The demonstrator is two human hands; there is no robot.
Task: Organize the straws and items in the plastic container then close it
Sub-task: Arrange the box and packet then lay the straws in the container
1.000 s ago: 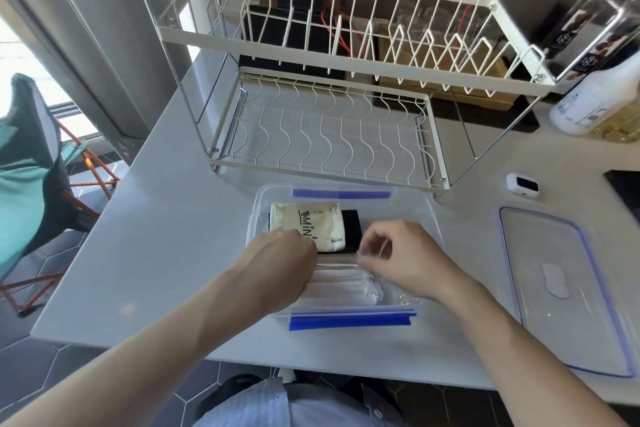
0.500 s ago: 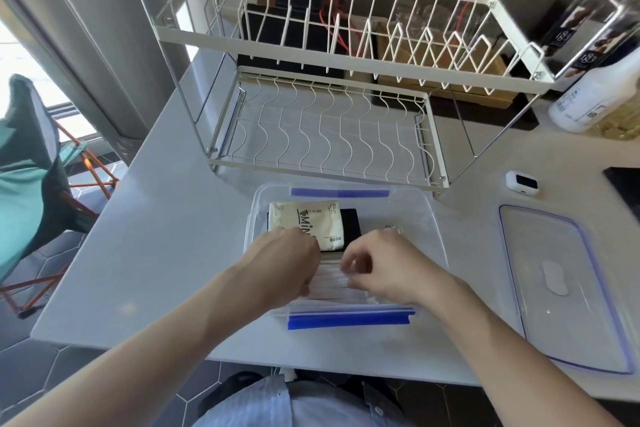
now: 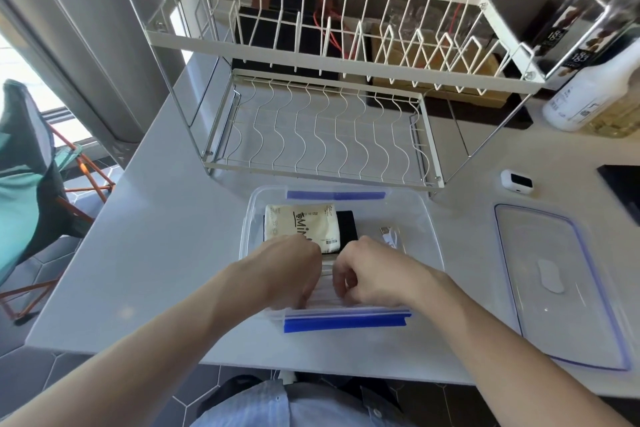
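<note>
Right hand [image 3: 375,274] now closer, straws [image 3: 327,288] between grips.

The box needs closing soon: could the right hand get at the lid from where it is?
Probably yes. The lid lies flat and uncovered on the counter, right of the container; nothing stands between it and the right hand.

Open clear container [image 3: 429,229], wrapped straws [image 3: 327,288] inside, lid [image 3: 568,288] beside

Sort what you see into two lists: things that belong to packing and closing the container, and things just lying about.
Job: plastic container, straws, cream packet, lid, left hand, right hand.

Lying about: dish rack, white bottle, small white device.
</note>
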